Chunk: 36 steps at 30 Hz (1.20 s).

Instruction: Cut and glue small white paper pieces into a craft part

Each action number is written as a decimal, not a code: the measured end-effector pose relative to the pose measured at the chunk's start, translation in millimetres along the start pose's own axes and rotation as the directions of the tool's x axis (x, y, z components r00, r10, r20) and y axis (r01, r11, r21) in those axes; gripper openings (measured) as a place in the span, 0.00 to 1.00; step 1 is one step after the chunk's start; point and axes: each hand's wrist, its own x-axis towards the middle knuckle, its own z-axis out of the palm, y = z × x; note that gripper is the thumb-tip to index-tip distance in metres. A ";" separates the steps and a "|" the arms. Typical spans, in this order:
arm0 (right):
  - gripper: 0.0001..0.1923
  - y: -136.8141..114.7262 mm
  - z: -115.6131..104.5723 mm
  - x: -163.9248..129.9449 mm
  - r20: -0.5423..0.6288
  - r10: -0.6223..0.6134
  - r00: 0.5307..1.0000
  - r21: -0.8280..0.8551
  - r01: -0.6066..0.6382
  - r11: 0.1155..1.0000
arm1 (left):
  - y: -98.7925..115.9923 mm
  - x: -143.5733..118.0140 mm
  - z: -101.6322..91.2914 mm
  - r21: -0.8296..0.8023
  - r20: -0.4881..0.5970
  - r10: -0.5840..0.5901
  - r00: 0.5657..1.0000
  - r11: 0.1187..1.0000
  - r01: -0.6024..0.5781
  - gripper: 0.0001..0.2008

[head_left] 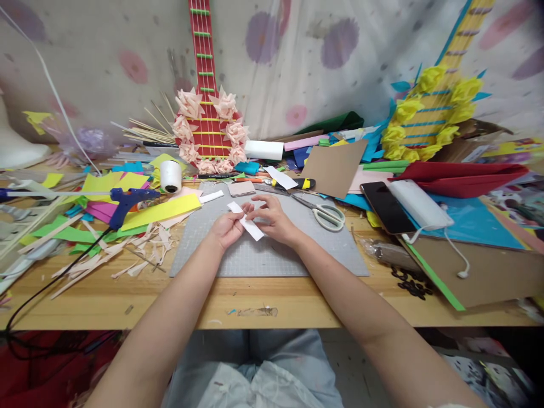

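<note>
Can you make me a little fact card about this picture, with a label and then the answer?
Left hand: holding a white strip
Right hand: fingers bent, at the strip
Under the hands: gray mat
Toward the mat's right side: scissors
Left of the mat: blue glue gun
Behind the mat: red guitar shape with pink flowers
Right of the mat: black phone

Smooth matt paper strip (254, 229), matt cutting mat (272, 262), plastic-handled metal scissors (315, 206), glossy phone (386, 207), grained wooden tabletop (306, 318)
</note>
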 end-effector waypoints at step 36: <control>0.03 9.0 11.7 4.9 0.055 0.362 0.930 0.119 -0.366 0.923 | -17.6 -2.1 11.5 0.232 0.154 0.139 0.978 0.957 -0.172 0.23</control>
